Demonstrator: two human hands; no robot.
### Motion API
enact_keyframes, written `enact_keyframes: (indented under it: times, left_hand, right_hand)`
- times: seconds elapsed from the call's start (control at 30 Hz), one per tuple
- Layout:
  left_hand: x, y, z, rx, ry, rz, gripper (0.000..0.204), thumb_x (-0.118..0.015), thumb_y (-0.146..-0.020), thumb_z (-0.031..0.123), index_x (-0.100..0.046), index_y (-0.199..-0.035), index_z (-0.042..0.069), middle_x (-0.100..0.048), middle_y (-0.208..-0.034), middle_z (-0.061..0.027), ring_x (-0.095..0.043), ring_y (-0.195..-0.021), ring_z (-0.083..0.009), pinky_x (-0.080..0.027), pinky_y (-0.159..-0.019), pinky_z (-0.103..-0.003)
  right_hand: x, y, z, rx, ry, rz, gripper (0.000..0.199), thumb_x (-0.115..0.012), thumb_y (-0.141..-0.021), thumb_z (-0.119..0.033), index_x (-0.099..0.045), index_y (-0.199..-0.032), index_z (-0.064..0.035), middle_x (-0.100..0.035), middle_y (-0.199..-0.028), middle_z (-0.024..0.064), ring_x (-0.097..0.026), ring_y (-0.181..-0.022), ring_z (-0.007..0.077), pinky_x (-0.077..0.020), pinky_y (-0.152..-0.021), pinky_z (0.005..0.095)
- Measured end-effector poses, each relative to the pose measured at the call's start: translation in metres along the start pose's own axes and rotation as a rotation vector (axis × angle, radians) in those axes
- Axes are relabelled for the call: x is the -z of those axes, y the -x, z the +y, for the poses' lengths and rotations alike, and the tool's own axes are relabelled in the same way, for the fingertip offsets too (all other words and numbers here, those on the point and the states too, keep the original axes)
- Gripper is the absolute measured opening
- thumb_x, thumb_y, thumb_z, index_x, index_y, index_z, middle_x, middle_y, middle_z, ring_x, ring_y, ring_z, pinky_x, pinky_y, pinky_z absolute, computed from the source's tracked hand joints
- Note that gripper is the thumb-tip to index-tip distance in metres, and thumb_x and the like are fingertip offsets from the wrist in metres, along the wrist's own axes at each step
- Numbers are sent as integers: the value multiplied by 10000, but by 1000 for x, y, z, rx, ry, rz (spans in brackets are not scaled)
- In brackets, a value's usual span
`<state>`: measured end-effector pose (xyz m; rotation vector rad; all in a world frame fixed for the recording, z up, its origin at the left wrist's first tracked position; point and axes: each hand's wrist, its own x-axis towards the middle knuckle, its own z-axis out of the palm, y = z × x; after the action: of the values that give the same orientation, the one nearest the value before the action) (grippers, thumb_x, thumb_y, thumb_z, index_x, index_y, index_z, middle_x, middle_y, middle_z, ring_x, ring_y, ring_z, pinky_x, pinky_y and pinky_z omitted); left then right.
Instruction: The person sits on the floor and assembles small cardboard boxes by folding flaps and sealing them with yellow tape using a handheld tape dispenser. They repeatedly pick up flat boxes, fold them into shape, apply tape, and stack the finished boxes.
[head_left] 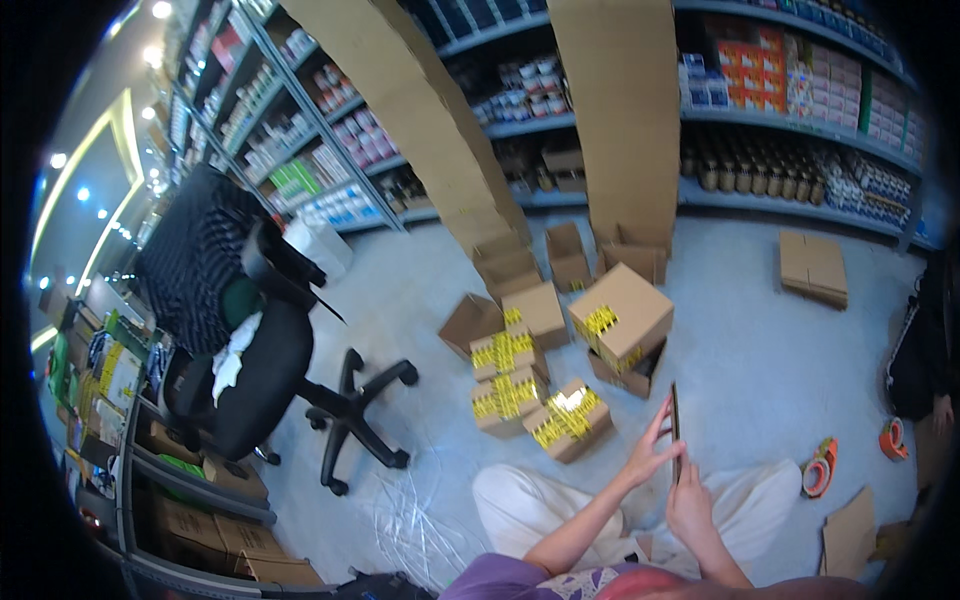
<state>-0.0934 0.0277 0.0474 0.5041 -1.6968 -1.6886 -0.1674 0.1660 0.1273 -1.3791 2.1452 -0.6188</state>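
Note:
I sit cross-legged on the floor in light trousers. Between my hands stands a thin flat brownish panel (676,420), seen almost edge-on, so its kind cannot be made out. My left hand (650,455) lies against its left side, fingers stretched upward along it. Lower down, my right hand (689,500) closes around its bottom end. Just beyond them to the left sits a small cardboard box (583,440) with yellow printed tape. More taped boxes (503,352) are grouped behind it, and a larger taped carton (630,315) rests on an open box (610,372).
Orange tape dispensers (819,470) and a cardboard piece (848,530) lie at right, near another person (925,350). Flattened cartons (812,268) lie farther back. A wheeled chair (270,370) and clear strapping (410,525) are left. Tall cardboard (625,130) leans on stocked shelves (800,130).

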Motion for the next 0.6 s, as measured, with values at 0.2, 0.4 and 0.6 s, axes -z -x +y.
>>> enact_keyframes:
  times: [0.2, 0.4, 0.6]
  left_hand:
    - [21, 16, -34, 307, -30, 54, 1105, -799, -784, 291, -4, -1548, 208, -227, -1513, -266, -328, -1350, -407, -409, -1032, -436]
    - [15, 28, -64, 467, 25, 137, 1227, -834, -724, 378, 63, -1540, 189, -153, -1529, -292, -285, -1377, -425, -358, -1067, -477]
    - [10, 19, -48, 110, -267, 260, 1056, -638, -694, 48, 4, -1530, 105, -158, -1544, -229, -251, -1420, -316, -283, -1122, -407]
  right_hand:
    - [-56, -19, 49, 209, -159, 1, 539, -564, -908, -225, -411, -1359, 27, -555, -1044, 238, -601, -875, 430, -490, -732, 509]
    - [-47, -22, 68, 24, -305, 97, 576, -647, -826, -242, -487, -1300, 44, -619, -976, 236, -628, -888, 400, -499, -756, 481]
    - [-12, -10, 71, -65, 30, 43, 700, -599, -736, -38, -366, -1389, 57, -651, -838, 251, -645, -816, 416, -504, -756, 485]
